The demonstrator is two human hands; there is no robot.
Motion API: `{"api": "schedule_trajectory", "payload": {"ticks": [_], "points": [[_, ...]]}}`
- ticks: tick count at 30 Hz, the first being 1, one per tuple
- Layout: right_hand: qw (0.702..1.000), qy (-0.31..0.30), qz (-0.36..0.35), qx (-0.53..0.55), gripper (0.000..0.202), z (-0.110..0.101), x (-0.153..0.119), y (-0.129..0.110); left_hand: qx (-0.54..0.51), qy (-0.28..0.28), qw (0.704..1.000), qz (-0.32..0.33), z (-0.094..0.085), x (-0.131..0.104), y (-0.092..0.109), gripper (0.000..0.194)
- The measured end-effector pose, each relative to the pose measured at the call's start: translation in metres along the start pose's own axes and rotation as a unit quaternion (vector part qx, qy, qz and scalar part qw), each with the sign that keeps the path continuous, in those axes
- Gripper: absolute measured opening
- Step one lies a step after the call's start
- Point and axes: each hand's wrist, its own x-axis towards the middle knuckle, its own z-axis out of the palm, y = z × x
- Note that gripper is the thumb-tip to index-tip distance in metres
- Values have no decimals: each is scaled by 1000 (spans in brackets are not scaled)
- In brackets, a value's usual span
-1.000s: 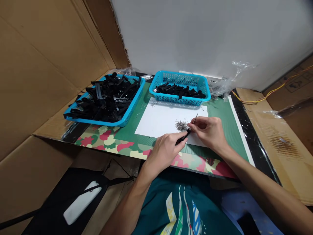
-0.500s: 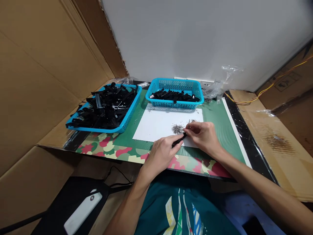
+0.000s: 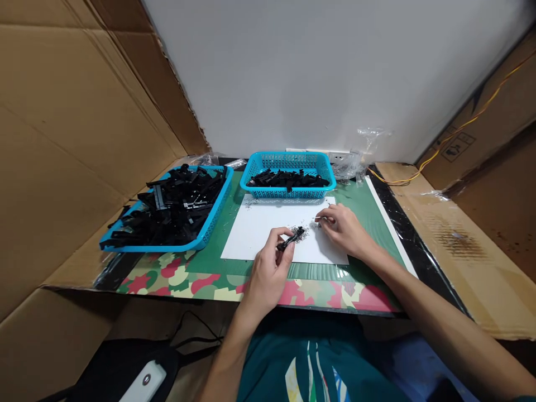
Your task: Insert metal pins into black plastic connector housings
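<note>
In the head view, holds a slim black part [image 3: 292, 239] in the left hand [image 3: 268, 272], thumb and fingers closed on its sides, tilted with the far right end sticking out over a pile of tiny metal pieces [image 3: 300, 234] on the white sheet [image 3: 258, 226]. With the right hand [image 3: 344, 226], farther right and apart from the part, pinches thumb and fingertips narrowly, seemingly on a thin piece [image 3: 321, 218], too small to name.

Looks light and stiff, probably moulded plastic; would likely feel smooth, perhaps a little slippery, with slender ends liable to snap if bent. Best taken by the long sides near the middle, leaving the far end uncovered. Would probably scatter the metal pieces at a brush, so best kept lifted over the pile.

To the left, meets the rim of a large blue basket [image 3: 213, 223], heaped with black parts; at the far side, the wall of a smaller blue basket [image 3: 288, 194], also holding black parts. On the near side, ends at the patterned strip [image 3: 201, 286] along the table edge. To the right, offers most room over the green mat [image 3: 358, 195], as far as its pale border.
</note>
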Motion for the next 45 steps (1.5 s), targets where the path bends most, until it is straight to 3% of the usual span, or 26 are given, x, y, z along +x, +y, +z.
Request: {"api": "schedule_trajectory", "payload": {"ticks": [5,10,29,35,45], "points": [[999,-44,-22,-16,14,11,3,-5,-68,7,997,-18,1,1,-4,24],[998,-51,-13,-24,11,17,6,-3,-115,2,993,-20,1,2,-11,24],[992,-122,18,-26,12,9,9,-3,-116,-21,992,-34,1,0,-9,21],[994,-105,8,-24,21,1,6,-3,-122,-20,992,-36,0,-1,-9,22],[996,-79,35,12,10,-5,9,1,-122,-22,992,-28,1,0,-8,22]]}}
